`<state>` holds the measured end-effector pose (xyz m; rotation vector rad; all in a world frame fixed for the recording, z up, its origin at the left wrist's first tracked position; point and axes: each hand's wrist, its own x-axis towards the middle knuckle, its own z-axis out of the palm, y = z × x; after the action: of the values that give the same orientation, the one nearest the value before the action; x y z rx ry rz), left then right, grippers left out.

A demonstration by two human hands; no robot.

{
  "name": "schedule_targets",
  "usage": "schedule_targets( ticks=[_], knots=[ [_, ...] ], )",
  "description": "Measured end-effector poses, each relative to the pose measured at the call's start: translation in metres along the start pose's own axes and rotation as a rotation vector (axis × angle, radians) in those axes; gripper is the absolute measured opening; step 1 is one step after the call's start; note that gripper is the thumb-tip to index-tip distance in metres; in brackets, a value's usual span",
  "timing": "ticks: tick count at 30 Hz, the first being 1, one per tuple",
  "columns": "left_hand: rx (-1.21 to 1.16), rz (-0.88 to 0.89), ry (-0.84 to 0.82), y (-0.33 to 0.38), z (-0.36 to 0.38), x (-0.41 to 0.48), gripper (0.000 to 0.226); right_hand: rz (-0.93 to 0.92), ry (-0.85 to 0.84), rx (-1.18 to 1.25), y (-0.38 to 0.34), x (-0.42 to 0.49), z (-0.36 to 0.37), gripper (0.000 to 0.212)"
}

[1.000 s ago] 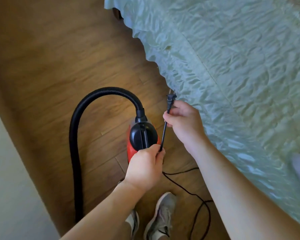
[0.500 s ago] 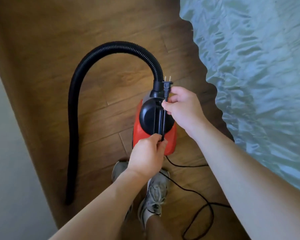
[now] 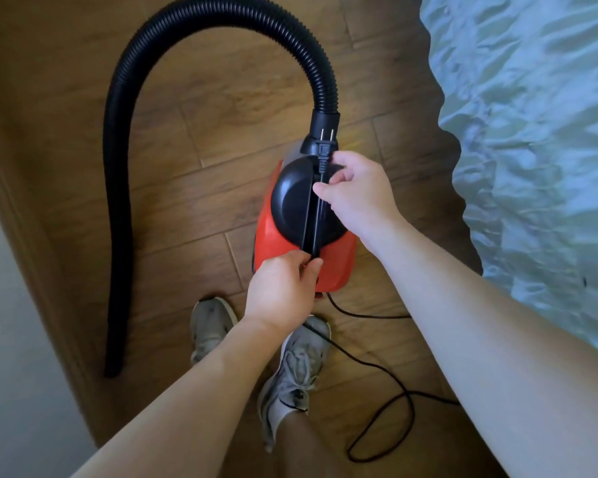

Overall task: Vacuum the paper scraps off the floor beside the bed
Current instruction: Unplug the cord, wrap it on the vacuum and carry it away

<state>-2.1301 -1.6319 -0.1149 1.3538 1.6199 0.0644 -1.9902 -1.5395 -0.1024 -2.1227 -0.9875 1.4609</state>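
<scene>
The red-and-black canister vacuum cleaner (image 3: 332, 267) is seen over the wooden floor (image 3: 221, 98), near the bed (image 3: 532, 132); whether it is lifted or resting cannot be told. The rear end of its handle (image 3: 309, 222) is gripped by the left hand (image 3: 280, 291), fingers curled. The power cord (image 3: 409, 403) is pinched just below the plug (image 3: 324, 148) by the right hand (image 3: 356, 194), prongs pointing away. The body is judged rigid and light enough for one hand, and is best taken by the handle. The ribbed hose (image 3: 118, 201) is expected to flex and swing. The thin, limp cord is best held at the plug. No paper scraps are seen.
</scene>
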Motion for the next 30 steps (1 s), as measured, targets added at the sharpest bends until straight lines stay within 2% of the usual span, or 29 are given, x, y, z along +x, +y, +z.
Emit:
schedule_targets(
  ticks=[11, 21, 25, 30],
  knots=[
    [0.088, -0.061, -0.03, -0.005, -0.005, 0.01, 0.039, 0.028, 0.045, 0.056, 0.017, 0.006, 0.019, 0.048],
    [0.128, -0.073, -0.079, -0.005, -0.015, 0.017, 0.051, 0.056, 0.065, 0.171, 0.021, 0.002, 0.029, 0.054],
    [0.14, -0.048, -0.088, -0.008, -0.019, 0.019, 0.044, 0.103, 0.069, 0.303, 0.017, -0.003, 0.032, 0.053],
    [0.139, -0.034, -0.102, -0.008, -0.025, 0.02, 0.033, 0.114, 0.099, 0.289, 0.014, -0.008, 0.033, 0.038]
  ],
)
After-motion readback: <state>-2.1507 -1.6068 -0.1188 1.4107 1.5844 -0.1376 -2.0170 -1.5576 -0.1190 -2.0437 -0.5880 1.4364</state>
